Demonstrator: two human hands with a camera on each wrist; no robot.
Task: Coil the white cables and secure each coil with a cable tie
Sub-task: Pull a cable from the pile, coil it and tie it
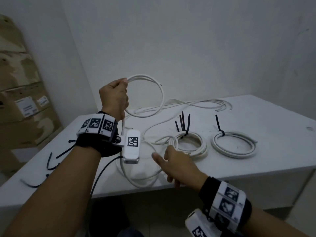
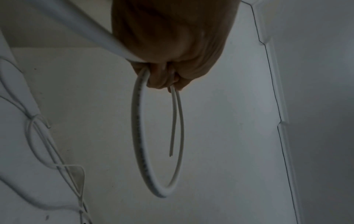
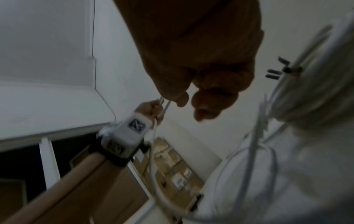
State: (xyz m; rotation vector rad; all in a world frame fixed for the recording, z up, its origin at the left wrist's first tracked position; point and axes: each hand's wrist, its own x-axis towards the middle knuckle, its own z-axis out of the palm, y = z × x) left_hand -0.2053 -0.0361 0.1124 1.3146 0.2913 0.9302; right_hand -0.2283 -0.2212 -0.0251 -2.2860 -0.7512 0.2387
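My left hand (image 1: pixel 122 86) is raised above the white table (image 1: pixel 266 117) and grips a loop of white cable (image 1: pixel 161 94) at its top. In the left wrist view the fist (image 2: pixel 164 72) closes on that loop (image 2: pixel 138 136), and a short free end (image 2: pixel 172 128) hangs inside it. The rest of this cable (image 1: pixel 145 178) trails down onto the table near the front edge. My right hand (image 1: pixel 164 168) hovers low over that trailing part, fingers loosely spread and holding nothing. Its fingers (image 3: pixel 208 100) look loosely bent and blurred in the right wrist view.
Two coils lie on the table to the right, one (image 1: pixel 189 146) bound with several black ties, the other (image 1: pixel 234 142) with one. Loose white cables (image 1: pixel 205 103) lie at the back. Spare black ties (image 1: pixel 49 161) lie at the left. Cardboard boxes (image 1: pixel 20 100) stand beyond the left edge.
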